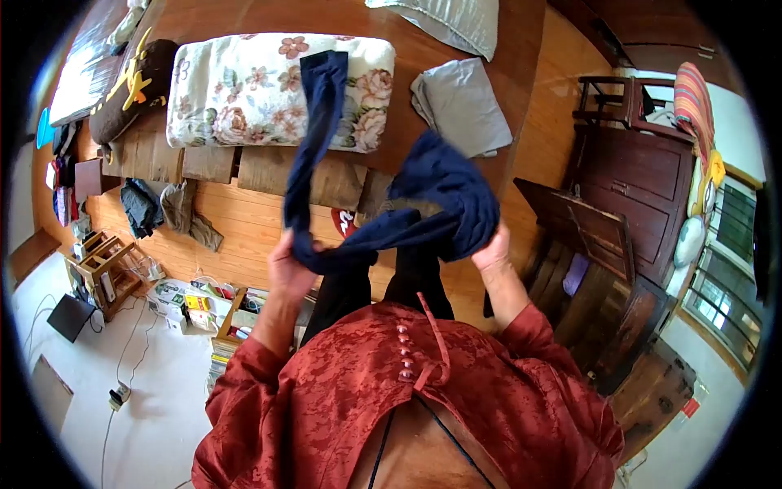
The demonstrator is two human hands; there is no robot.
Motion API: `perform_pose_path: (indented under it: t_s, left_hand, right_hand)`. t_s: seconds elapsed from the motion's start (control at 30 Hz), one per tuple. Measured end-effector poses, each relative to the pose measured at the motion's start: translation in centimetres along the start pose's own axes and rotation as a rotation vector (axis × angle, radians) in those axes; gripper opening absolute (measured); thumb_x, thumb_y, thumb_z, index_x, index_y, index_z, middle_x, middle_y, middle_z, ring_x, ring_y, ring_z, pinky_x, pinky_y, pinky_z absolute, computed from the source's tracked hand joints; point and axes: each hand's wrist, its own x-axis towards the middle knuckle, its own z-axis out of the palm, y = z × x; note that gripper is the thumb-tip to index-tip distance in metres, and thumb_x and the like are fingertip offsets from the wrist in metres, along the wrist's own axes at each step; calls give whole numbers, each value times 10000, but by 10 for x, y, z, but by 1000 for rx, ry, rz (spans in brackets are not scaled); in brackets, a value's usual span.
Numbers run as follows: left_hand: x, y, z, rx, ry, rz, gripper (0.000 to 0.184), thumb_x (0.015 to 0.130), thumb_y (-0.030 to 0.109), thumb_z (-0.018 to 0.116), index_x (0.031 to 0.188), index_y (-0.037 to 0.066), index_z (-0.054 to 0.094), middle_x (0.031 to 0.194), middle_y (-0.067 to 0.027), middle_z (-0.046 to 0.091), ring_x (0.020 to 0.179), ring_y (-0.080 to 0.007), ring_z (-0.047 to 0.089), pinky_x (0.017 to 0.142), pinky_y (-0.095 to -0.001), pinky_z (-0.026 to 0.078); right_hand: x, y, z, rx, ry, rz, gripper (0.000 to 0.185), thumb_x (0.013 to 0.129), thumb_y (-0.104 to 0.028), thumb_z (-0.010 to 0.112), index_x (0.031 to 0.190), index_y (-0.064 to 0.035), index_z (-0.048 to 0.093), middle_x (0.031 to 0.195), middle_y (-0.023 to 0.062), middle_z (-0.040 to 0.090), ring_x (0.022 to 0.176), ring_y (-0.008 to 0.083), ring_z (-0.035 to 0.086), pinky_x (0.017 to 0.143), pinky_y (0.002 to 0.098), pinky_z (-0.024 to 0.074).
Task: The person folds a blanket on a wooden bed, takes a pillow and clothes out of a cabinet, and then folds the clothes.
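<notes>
A pair of dark blue leggings (456, 196) hangs stretched between my two hands. My left hand (291, 267) is closed on a long, narrow leg, whose far end lies over a folded floral blanket (236, 90). On the other side, my right hand (494, 248) grips the wide, bunched part, with the fingers partly hidden behind the cloth. A folded grey cloth (464, 106) lies on the bed just beyond this bunched part.
The blanket rests on a brown wooden bed (521, 49), with a brown plush cushion (134, 94) at its left. Clothes (187, 212) lie on a lower wooden surface. Dark wooden cabinets (627, 187) stand at the right; a wooden rack (106, 273) and cables are at the left.
</notes>
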Motion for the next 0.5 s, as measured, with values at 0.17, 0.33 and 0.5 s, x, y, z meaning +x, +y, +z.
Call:
perform_pose_path:
  t_s: [0.17,0.33,0.5]
  left_hand:
    - [-23,24,-47,-131,78,58,329,945,331,445,1005,46,597,920,-117,658,893,-283,610,920,-485,425]
    - [-22,11,-79,-141,68,0,343,953,338,433,1038,48,596,949,-129,666,933,-288,618,911,-490,443]
    - [-23,5,-76,-144,169,8,309,964,311,432,1045,72,610,963,-117,663,916,-264,620,910,-472,447]
  right_hand:
    - [24,-9,-43,-9,13,-91,420,925,-292,405,1227,-24,519,1299,121,508,1200,286,460,1051,425,332]
    - [20,4,-35,170,31,22,435,935,-287,359,1258,-32,498,1324,134,482,1222,305,438,1054,457,320]
    - [20,7,-43,270,43,80,493,934,-340,329,1300,-36,457,1373,142,426,1251,338,399,1061,490,294]
